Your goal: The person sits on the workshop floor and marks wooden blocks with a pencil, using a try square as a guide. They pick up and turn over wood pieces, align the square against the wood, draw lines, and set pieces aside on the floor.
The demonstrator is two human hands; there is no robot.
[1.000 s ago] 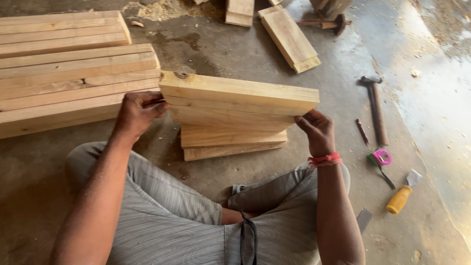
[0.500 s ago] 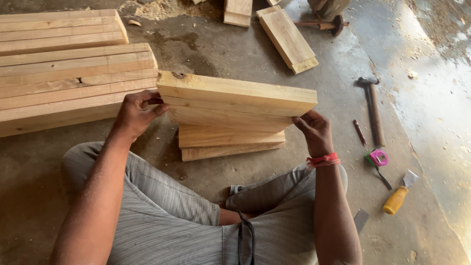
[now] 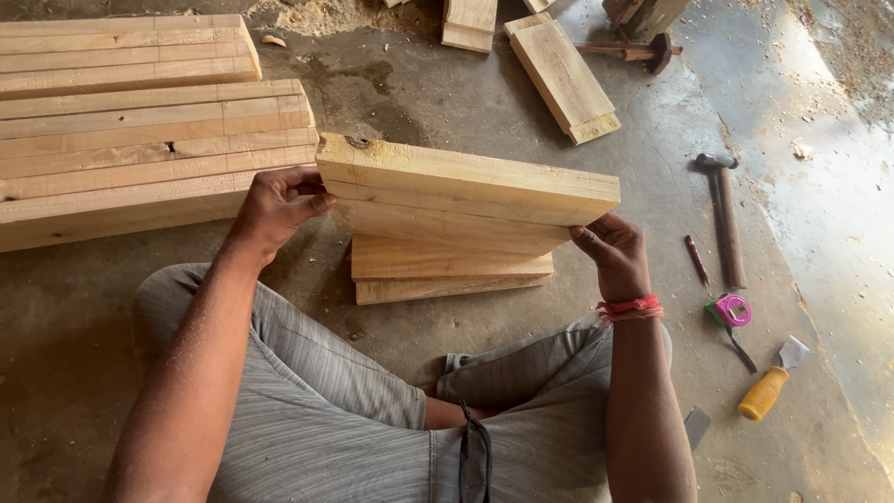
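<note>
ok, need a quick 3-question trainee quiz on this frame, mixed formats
1. True or false: both hands grip the same plank.
2. Which tool lies nearest the right hand? A) hammer B) pencil C) yellow-handled scraper
3. Fill in: the left hand holds the plank's ___ end.

Key
1. True; it is held on edge above the short boards on the floor.
2. B
3. left

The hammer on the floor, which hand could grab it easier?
Probably the right hand. The hammer lies on the concrete on the person's right, close beside that hand. The left hand grips the far end of the wooden plank, so it would have to cross over.
</note>
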